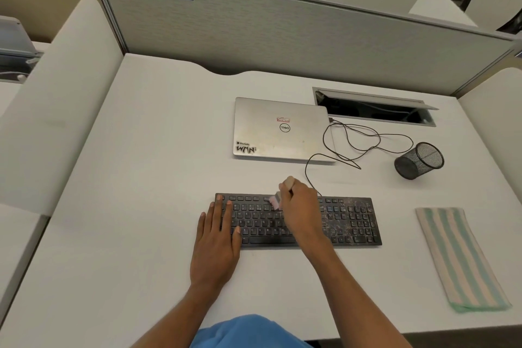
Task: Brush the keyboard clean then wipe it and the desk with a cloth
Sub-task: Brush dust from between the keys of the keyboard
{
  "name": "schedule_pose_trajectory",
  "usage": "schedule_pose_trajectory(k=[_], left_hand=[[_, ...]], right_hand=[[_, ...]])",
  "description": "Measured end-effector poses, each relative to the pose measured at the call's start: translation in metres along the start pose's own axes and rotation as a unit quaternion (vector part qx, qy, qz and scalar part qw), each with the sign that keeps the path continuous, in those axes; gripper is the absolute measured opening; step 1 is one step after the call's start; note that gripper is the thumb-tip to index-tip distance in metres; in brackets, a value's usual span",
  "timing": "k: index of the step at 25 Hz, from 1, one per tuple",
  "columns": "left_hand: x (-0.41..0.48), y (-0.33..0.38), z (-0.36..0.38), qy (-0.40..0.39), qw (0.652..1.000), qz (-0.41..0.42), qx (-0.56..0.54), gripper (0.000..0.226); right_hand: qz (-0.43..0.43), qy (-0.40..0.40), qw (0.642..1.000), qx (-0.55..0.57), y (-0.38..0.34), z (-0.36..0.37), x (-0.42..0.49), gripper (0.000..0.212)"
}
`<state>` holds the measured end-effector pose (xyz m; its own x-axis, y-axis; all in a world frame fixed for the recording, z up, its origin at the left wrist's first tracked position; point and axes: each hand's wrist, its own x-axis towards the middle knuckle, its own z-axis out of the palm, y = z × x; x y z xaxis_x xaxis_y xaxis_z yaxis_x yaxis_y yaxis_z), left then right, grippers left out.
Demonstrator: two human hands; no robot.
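Head camera view, looking down on a white desk where a person in a blue top works. A black keyboard lies near the front edge, about midway along it, and its right half is speckled with pale dust. The left hand lies flat on the keyboard's left end, fingers straight and spread. The right hand has its fingers curled around a small brush, whose pale bristles touch the top rows of keys near the middle. A folded cloth, striped green and cream, lies flat toward the front right corner, well apart from the keyboard. Behind the keyboard sits a closed silver laptop. A thin black cable loops to its right. A black mesh cup lies on its side near the right edge.
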<state>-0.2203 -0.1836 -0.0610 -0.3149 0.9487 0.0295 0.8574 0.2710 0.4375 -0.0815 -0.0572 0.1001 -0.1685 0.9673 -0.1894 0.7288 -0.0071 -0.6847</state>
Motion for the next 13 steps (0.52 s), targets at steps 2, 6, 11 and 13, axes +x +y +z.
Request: schedule_pose_trajectory(k=[2,6,11,13], left_hand=[[0.0,0.0,0.0,0.0,1.0,-0.001,0.001,0.064],[0.001,0.0,0.0,0.002,1.0,-0.003,-0.002,0.063],[0.001,0.0,-0.001,-0.002,1.0,-0.003,-0.003,0.064],[0.001,0.001,0.0,-0.004,1.0,-0.005,-0.002,0.064]], right_hand=[[0.008,0.022,0.999,-0.029,0.011,-0.005,0.003,0.037],[0.012,-0.034,0.995,-0.097,0.02,-0.002,0.001,0.038],[-0.004,0.015,1.0,0.012,0.014,-0.002,0.008,0.031],[-0.015,0.043,0.999,-0.005,0.022,-0.006,0.011,0.031]])
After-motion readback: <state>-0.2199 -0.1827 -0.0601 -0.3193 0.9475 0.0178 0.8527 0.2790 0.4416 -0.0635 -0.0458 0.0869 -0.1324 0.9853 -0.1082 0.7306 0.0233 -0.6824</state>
